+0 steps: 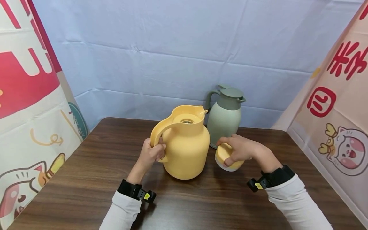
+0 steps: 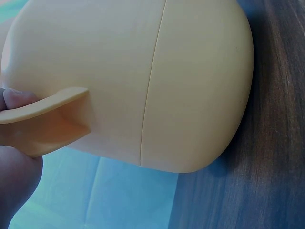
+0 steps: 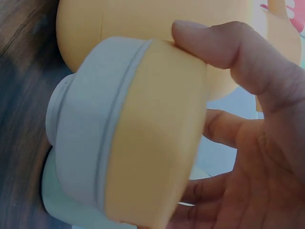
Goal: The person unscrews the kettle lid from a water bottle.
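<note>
**Gripping a Jug, Holding a Lid**

Grips the handle of the jug with the left hand, with fingers curled round its lower part. Rests the jug upright near the middle of the table, in front of and left of the flask. Holds the lid in the right hand, between widely spread thumb and fingers, just right of the jug.

Looks stiff and smooth, probably heavy if full; impossible to see how full. Best to take the jug by its handle and treat it gently, in case of a fragile inside. Best to take the lid, likely light, hard and slightly slippery, across its width.

To see the jug's uncovered mouth, use the head view. To see the lid's narrow plug, turn to the right wrist. To follow the jug's seam, lost in the head view, check the left wrist. Hard to tell whether touching the table with the lid.
</note>
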Motion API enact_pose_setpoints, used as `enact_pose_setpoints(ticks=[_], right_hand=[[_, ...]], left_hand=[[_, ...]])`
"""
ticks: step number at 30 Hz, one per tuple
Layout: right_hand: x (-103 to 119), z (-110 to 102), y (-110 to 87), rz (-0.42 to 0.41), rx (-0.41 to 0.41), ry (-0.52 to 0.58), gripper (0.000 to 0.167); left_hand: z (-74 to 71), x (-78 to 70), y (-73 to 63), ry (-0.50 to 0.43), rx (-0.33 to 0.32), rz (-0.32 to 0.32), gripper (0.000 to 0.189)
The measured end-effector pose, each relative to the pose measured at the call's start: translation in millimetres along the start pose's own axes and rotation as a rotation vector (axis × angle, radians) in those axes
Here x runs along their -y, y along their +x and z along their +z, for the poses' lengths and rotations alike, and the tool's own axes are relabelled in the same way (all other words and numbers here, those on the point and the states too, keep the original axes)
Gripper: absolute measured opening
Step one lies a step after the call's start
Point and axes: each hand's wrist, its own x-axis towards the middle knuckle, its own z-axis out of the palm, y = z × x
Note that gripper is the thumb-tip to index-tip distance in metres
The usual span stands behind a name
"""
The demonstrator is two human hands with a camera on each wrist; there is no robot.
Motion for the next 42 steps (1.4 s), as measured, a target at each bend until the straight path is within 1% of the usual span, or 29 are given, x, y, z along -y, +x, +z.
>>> enact_pose_setpoints(ticks=[5, 13, 16, 18, 20, 21, 23, 26, 28, 29, 31, 36, 39, 42], right_hand=[[-2, 4, 1.7, -0.010, 0.004, 0.030, 0.063], [3, 2, 4.0, -0.010, 0.035, -0.007, 0.068], [3, 0, 4.1, -0.002, 0.054, -0.024, 0.063], [1, -1, 3.7, -0.016, 0.075, -0.023, 0.058], [-3, -3, 2.9, -0.047, 0.104, 0.005, 0.053], [-6, -4, 2.2, -0.062, 0.125, 0.039, 0.051], [-12, -4, 0.1, -0.088, 0.181, 0.139, 0.049], [-19, -1, -3.7, -0.089, 0.267, 0.358, 0.049], [-21, 3, -6.9, -0.080, 0.291, 0.485, 0.049], [-23, 5, -8.5, -0.081, 0.288, 0.531, 0.049], [-24, 11, -11.3, -0.077, 0.257, 0.614, 0.049], [-22, 29, -17.6, -0.099, 0.090, 0.751, 0.045], [-18, 41, -22.5, -0.087, -0.056, 0.772, 0.045], [-11, 52, -26.6, -0.033, -0.225, 0.775, 0.046]], left_hand=[[-0.2, -0.8, 0.7, -0.001, -0.002, -0.003, 0.025], [-2.3, -2.7, 1.0, 0.014, -0.010, -0.007, 0.023], [-1.8, -2.2, 1.0, 0.006, -0.010, -0.003, 0.023], [-0.5, -0.8, 1.7, 0.003, -0.008, -0.001, 0.023], [1.6, 1.2, 2.4, -0.003, -0.001, 0.001, 0.023], [2.8, 2.4, 2.9, -0.005, 0.002, 0.001, 0.023], [4.9, 5.0, 3.5, -0.011, 0.005, -0.007, 0.023], [6.7, 7.3, 3.3, -0.014, 0.002, -0.012, 0.024], [6.4, 7.8, 2.7, -0.016, 0.000, -0.014, 0.025], [6.0, 7.6, 2.4, -0.013, 0.001, -0.012, 0.025], [4.8, 6.6, 2.3, -0.003, 0.002, -0.006, 0.024], [1.0, 4.3, 2.6, 0.008, 0.005, 0.003, 0.023], [-0.1, 3.6, 2.2, 0.009, 0.007, 0.006, 0.023], [-1.1, 2.2, 1.5, 0.009, 0.001, 0.006, 0.024]])
